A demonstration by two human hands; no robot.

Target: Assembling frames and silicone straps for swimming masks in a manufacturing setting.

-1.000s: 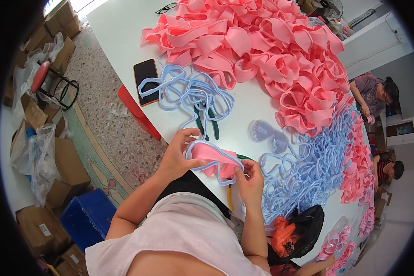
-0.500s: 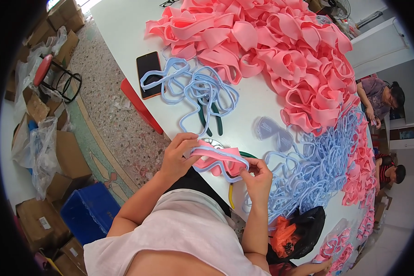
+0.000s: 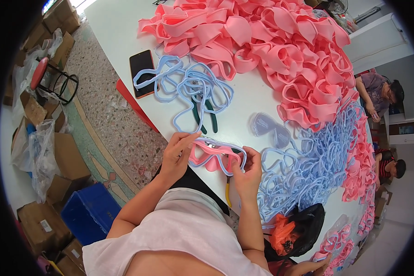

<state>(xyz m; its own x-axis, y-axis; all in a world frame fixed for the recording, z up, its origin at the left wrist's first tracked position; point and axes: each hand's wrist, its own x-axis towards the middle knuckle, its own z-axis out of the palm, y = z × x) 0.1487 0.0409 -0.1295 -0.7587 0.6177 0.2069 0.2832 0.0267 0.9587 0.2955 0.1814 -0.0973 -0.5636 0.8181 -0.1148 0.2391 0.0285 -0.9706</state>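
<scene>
Goggles (image 3: 216, 155) (a pink mask body with a pale blue frame) are held at the near edge of the white table (image 3: 257, 99). One end is pinched by the left hand (image 3: 177, 154), the other by the right hand (image 3: 247, 171), fingers closed on the frame. Loose blue frames (image 3: 188, 85) and green-handled pliers (image 3: 206, 115) are seen just beyond; pink mask bodies (image 3: 280, 50) are piled farther back.

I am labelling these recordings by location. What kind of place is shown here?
Probably a small assembly workshop: a white table heaped with pink goggle skirts and blue frames, cardboard boxes on the floor.
</scene>
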